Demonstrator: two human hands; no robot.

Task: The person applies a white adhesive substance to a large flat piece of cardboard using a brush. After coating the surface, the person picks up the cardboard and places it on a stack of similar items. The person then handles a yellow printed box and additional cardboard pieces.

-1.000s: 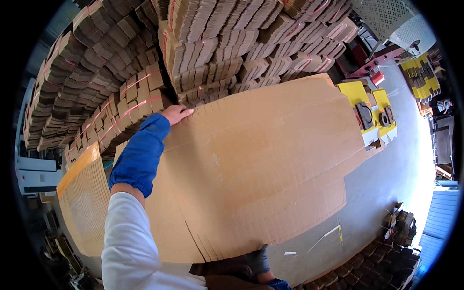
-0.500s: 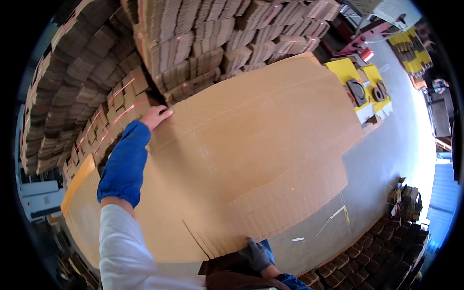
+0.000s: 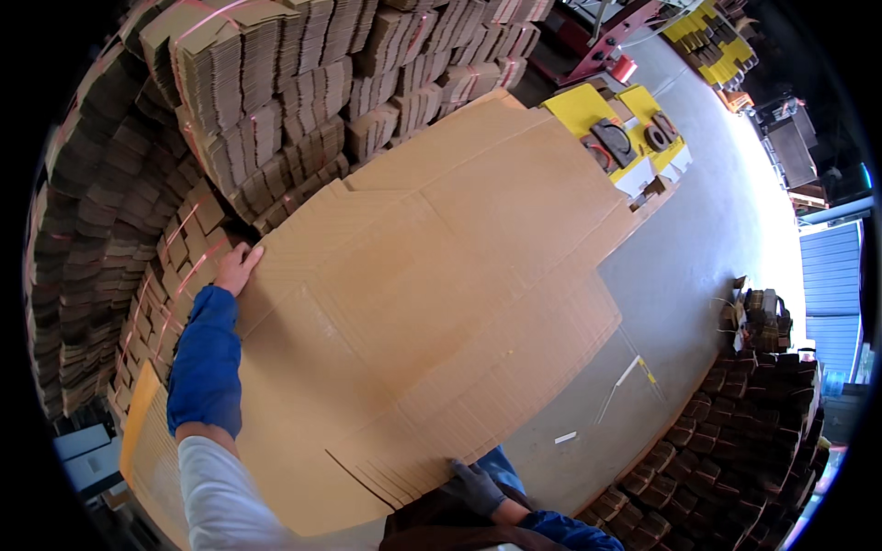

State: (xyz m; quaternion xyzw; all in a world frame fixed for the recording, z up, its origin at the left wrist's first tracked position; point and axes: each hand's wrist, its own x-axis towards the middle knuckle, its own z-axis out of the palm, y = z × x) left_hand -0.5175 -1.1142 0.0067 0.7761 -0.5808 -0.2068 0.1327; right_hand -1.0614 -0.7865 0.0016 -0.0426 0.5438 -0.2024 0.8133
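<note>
A large flat sheet of brown cardboard (image 3: 432, 266), with crease lines and ribbed bands, spreads across the middle of the head view. My left hand (image 3: 237, 266), bare below a blue sleeve cover, grips its far left edge with the fingers lying over the rim. At the near edge, close to my body, my right hand (image 3: 476, 487) wears a dark grey glove and holds the rim; part of its fingers is hidden. A long dark slit and several shorter lines show in the cardboard left of that glove.
Tall stacks of bundled cardboard (image 3: 294, 101) stand behind and to the left. Yellow-topped boxes (image 3: 597, 119) bearing dark ring-shaped and rounded parts sit beyond the sheet's far right end. Dark bundled stacks (image 3: 698, 450) line the right, beside the grey floor (image 3: 680, 257). A red machine (image 3: 597, 46) stands farther back.
My view has turned, so the stacks and yellow-topped boxes appear farther left. My left hand and the cardboard sheet also sit farther left and lower in the picture. Both hands keep their hold.
</note>
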